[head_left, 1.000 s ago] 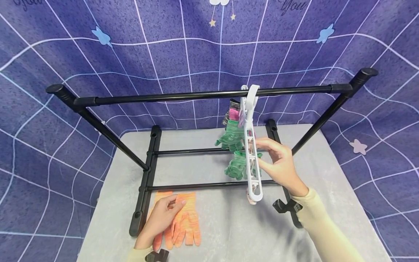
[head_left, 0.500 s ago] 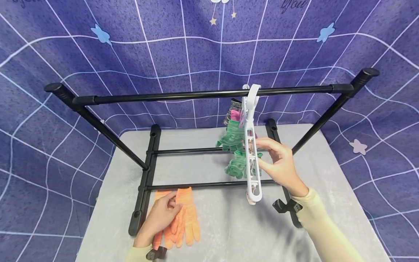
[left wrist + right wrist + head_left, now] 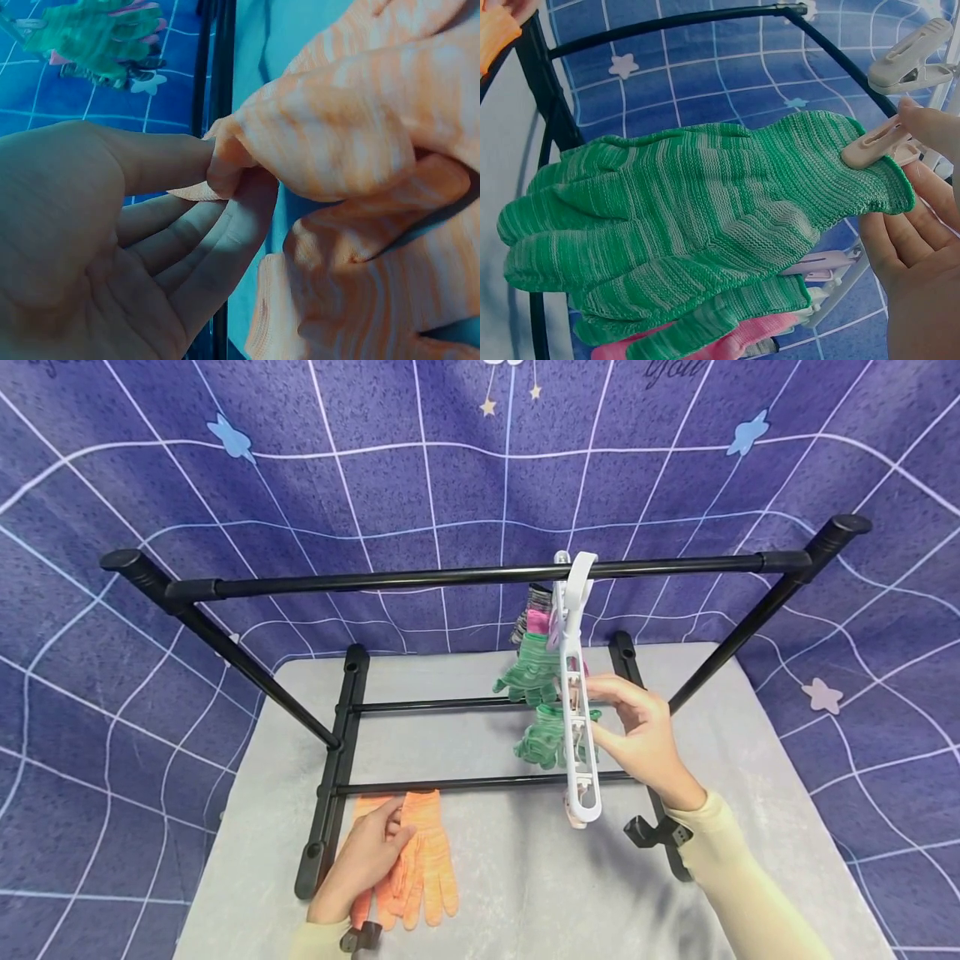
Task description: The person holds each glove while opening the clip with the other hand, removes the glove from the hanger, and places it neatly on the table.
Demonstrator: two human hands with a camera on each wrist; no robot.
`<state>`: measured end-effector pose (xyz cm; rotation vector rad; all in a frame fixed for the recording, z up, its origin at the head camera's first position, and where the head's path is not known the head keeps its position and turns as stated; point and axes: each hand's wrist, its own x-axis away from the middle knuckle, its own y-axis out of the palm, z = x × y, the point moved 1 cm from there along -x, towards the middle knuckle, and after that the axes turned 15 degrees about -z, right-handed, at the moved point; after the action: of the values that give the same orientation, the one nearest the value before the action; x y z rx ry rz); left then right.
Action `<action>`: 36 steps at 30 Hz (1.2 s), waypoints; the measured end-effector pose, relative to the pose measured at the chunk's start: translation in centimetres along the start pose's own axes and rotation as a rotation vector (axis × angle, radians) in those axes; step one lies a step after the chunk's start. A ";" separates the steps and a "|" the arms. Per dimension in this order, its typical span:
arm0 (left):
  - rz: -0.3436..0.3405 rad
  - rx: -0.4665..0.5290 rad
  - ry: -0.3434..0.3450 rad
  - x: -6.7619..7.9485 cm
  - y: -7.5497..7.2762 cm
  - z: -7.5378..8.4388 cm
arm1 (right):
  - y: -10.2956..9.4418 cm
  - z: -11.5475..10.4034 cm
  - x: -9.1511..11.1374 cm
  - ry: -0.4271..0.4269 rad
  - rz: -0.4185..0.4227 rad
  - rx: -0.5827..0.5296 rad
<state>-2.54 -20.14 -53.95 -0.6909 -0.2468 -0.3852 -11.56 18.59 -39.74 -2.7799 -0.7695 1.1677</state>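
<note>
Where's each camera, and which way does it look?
Head: on the head, facing forward and down at a black rack; left grip, right grip and sleeves show.
Left wrist: worn there, facing its grip pinching an orange glove.
Right wrist: worn there, facing its grip pinching a clip on a green glove.
Both wrist views show green gloves.

Two orange gloves (image 3: 429, 852), two hangers (image 3: 572, 625), one rack (image 3: 375, 581), two hands (image 3: 370, 853).

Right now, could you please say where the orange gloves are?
In the head view, the orange gloves are at lower left, beside the rack's left foot, the left hand pinching one.
</note>
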 end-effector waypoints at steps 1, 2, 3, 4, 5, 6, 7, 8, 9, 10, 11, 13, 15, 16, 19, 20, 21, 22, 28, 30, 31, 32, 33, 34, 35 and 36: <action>0.004 -0.006 -0.002 -0.1 0.0 -0.1 | 0.0 0.0 0.0 0.000 0.000 -0.001; 0.009 -0.013 -0.003 -0.1 0.1 -0.1 | 0.0 0.0 0.0 0.001 0.000 -0.001; 0.012 -0.017 -0.005 -0.2 0.1 -0.2 | 0.0 0.0 0.0 0.003 0.000 -0.001; 0.016 -0.023 -0.006 -0.2 0.2 -0.3 | 0.0 0.0 0.0 0.004 0.000 -0.001; 0.021 -0.030 -0.007 -0.3 0.3 -0.4 | 0.0 0.0 0.0 0.006 0.000 -0.002; 0.024 -0.038 -0.009 -0.4 0.3 -0.4 | 0.0 0.0 0.0 0.009 0.001 -0.002; 0.026 -0.044 -0.009 -0.4 0.4 -0.5 | 0.0 0.0 0.0 0.012 0.002 -0.002; 0.030 -0.057 -0.010 -0.5 0.4 -0.5 | 0.0 0.0 0.1 0.014 0.002 -0.001; 0.034 -0.071 -0.012 -0.5 0.5 -0.6 | 0.0 0.0 0.1 0.015 0.002 -0.001; 0.037 -0.087 -0.014 -0.5 0.5 -0.5 | 0.0 0.0 0.1 0.016 0.002 -0.001; 0.039 -0.102 -0.019 -0.4 0.5 -0.5 | 0.0 0.0 0.1 0.018 0.002 0.001; 0.040 -0.132 -0.034 -0.4 0.5 -0.6 | 0.0 -0.1 0.1 0.020 0.001 0.001; 0.040 -0.172 -0.046 -0.3 0.5 -0.7 | 0.0 -0.1 0.1 0.019 0.001 0.000; 0.041 -0.190 -0.051 -0.2 0.5 -0.7 | 0.1 -0.1 0.1 0.019 0.000 0.000; 0.052 -0.244 -0.064 -0.2 0.5 -0.8 | 0.0 -0.2 0.1 0.022 -0.001 0.001; 0.054 -0.252 -0.066 -0.2 0.5 -0.8 | 0.0 -0.3 0.1 0.024 -0.001 0.003; 0.056 -0.259 -0.069 -0.2 0.5 -0.8 | 0.0 -0.3 0.1 0.027 -0.002 0.005; 0.058 -0.263 -0.072 -0.2 0.5 -0.8 | 0.0 -0.4 0.1 0.031 -0.003 0.009; 0.053 -0.263 -0.079 -0.2 0.5 -0.9 | 0.0 -0.5 -0.1 0.039 -0.005 0.024; 0.052 -0.261 -0.079 -0.3 0.6 -0.9 | 0.1 -0.5 -0.1 0.037 -0.004 0.024; 0.052 -0.260 -0.079 -0.3 0.6 -0.9 | 0.1 -0.5 0.0 0.035 -0.004 0.024; 0.052 -0.259 -0.078 -0.3 0.6 -0.9 | 0.1 -0.5 0.0 0.034 -0.005 0.025; 0.053 -0.258 -0.077 -0.3 0.6 -0.9 | 0.1 -0.5 0.0 0.032 -0.005 0.025; 0.052 -0.256 -0.077 -0.4 0.6 -0.9 | 0.0 -0.4 0.0 0.030 -0.006 0.025; 0.054 -0.256 -0.078 -0.4 0.6 -0.9 | 0.0 -0.4 0.0 0.027 -0.007 0.026; 0.055 -0.256 -0.077 -0.4 0.7 -0.9 | 0.0 -0.4 0.0 0.023 -0.007 0.026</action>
<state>-2.57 -20.16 -55.16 -0.9636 -0.2536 -0.3408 -11.26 18.63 -39.47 -2.7618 -0.7558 1.1342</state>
